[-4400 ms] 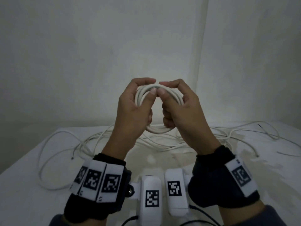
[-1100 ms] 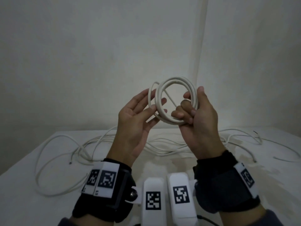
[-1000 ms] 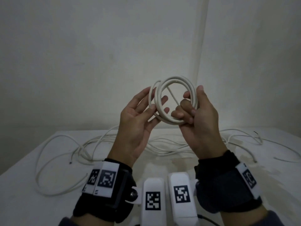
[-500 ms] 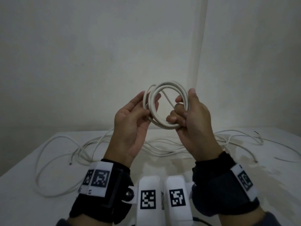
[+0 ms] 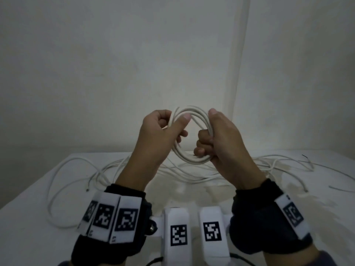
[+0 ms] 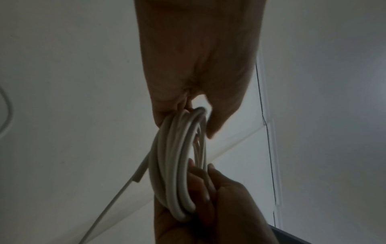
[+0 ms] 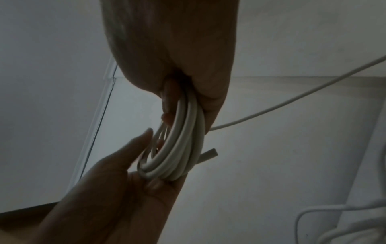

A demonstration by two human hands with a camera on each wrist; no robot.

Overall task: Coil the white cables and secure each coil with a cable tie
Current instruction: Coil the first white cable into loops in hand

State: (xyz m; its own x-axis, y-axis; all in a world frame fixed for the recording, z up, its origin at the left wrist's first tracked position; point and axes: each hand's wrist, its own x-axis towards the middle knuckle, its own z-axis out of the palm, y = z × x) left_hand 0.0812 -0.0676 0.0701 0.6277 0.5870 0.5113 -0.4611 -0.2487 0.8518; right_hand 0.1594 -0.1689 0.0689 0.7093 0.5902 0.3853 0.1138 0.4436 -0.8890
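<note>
A person holds a small round coil of white plastic-sheathed cable (image 5: 192, 137) up in front of the chest, above the white counter (image 5: 28, 212). The left hand (image 5: 157, 137) has its fingers curled round the coil's left side, with the thumb laid across the upper turns, and the right hand (image 5: 221, 139) is closed in a fist round the right side, so both hands grip the same ring of several turns. In the left wrist view a short stiff cable end (image 6: 140, 171) sticks out beside the turns, which suggests the winding of this cable is finished or nearly so. No cable tie can be seen on the coil, though the wrist views are dim and a thin tie could be hidden under the fingers. The binding step therefore seems to remain for this coil. Behind the hands a loose tangle of thin white cables (image 5: 115, 169) lies spread over the counter, from the left edge to the far right, uncoiled and untied. Judged from that, most of the task is still ahead, and no finished, tied coil shows anywhere.
</note>
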